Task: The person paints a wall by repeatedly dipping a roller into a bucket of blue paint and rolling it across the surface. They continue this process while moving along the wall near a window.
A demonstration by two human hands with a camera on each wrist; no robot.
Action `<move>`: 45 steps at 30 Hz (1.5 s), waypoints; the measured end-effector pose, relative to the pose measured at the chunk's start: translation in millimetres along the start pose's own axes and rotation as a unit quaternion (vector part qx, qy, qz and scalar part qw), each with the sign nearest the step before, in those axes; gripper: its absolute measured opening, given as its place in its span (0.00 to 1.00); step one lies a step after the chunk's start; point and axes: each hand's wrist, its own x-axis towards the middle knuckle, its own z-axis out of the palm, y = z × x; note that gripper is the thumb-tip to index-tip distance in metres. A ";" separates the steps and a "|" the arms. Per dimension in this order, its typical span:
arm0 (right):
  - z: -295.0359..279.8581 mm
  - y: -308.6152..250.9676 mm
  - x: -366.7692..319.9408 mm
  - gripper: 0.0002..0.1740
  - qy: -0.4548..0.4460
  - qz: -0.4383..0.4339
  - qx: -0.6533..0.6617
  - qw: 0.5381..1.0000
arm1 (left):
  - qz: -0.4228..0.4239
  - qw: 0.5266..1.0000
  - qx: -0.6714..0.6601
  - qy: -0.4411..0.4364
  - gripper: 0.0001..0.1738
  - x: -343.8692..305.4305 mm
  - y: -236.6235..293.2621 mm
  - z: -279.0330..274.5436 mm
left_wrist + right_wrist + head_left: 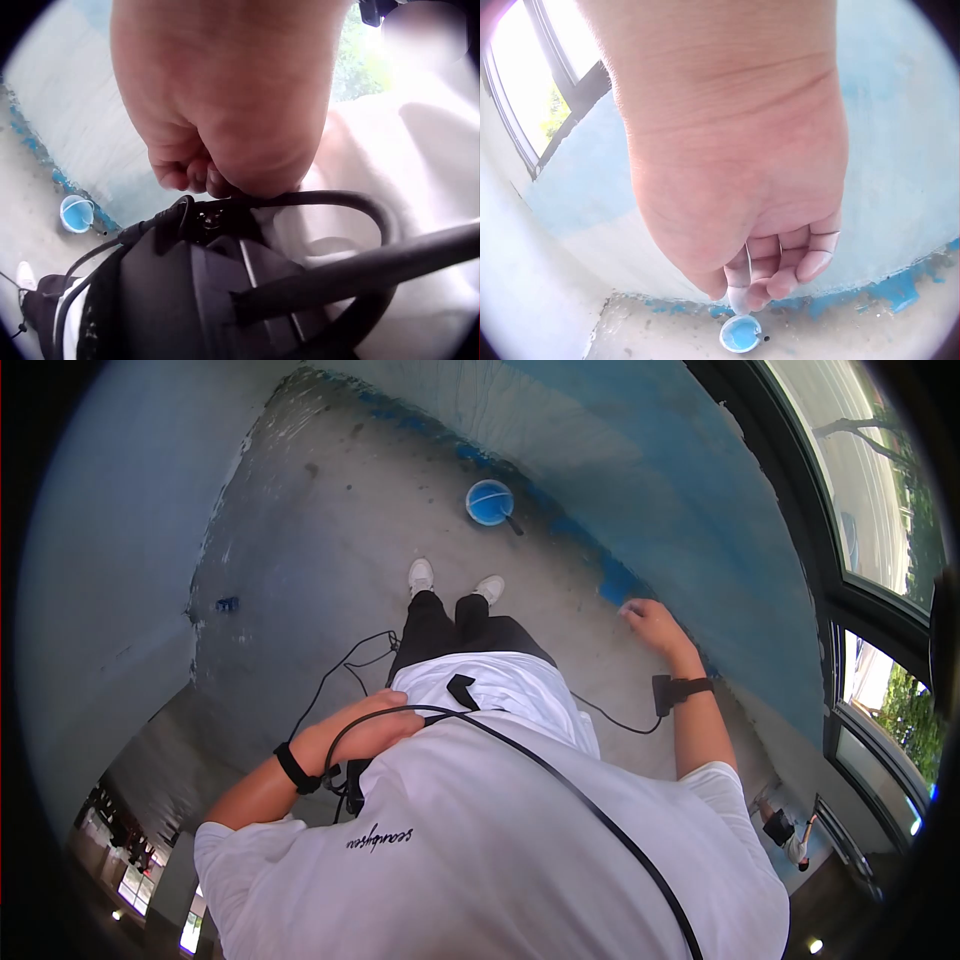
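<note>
My left hand (365, 732) is in front of my waist, close to the white shirt (560, 810) and a black cable (560, 760). In the left wrist view its fingers (196, 174) curl in toward the palm, just over the cable; I cannot tell whether they grip anything. Out to the right, my right hand (655, 625) hangs beside the blue-painted wall (640, 510) with loosely curled fingers and nothing in them. A bucket (490, 503) of blue paint stands on the floor beyond my feet, a dark handle (515, 526) leaning out over its rim.
Blue paint patches (615, 582) run along the wall's foot. A small dark blue item (228, 604) lies on the grey floor (310, 530) at left. Cables (345, 665) trail by my legs. Windows (880, 480) are at right; another person (785, 830) is at lower right.
</note>
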 end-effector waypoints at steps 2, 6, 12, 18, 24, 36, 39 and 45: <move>-3.1 -3.4 7.6 0.16 -0.003 -0.003 -0.005 1.000 | 0.024 1.000 -0.001 0.006 0.06 -6.2 -3.2 5.8; -7.5 -8.5 25.9 0.16 0.030 -0.074 -0.045 0.996 | 0.051 0.998 0.015 0.016 0.09 -9.7 -5.3 13.1; -15.3 -41.2 33.4 0.17 -0.016 -0.047 -0.031 0.998 | 0.051 0.999 0.013 -0.007 0.12 -5.4 3.1 9.1; -10.5 -27.8 32.2 0.17 0.012 -0.078 -0.022 0.997 | 0.036 0.995 0.060 -0.067 0.11 -5.2 1.5 -0.5; -5.7 -10.3 36.8 0.16 0.014 -0.065 -0.044 0.997 | 0.015 0.996 0.065 -0.065 0.10 -15.2 9.0 -4.4; -6.9 -15.7 40.4 0.17 -0.007 -0.039 0.012 0.999 | 0.016 0.994 0.080 -0.074 0.09 -15.8 15.2 -9.1; -2.5 -4.0 46.4 0.17 -0.015 -0.043 0.006 0.999 | 0.020 0.989 0.124 -0.074 0.08 -19.9 18.8 -10.9; 2.6 -5.2 47.2 0.18 0.023 -0.086 0.017 0.996 | -0.014 0.986 0.132 -0.099 0.07 -17.4 30.8 -20.0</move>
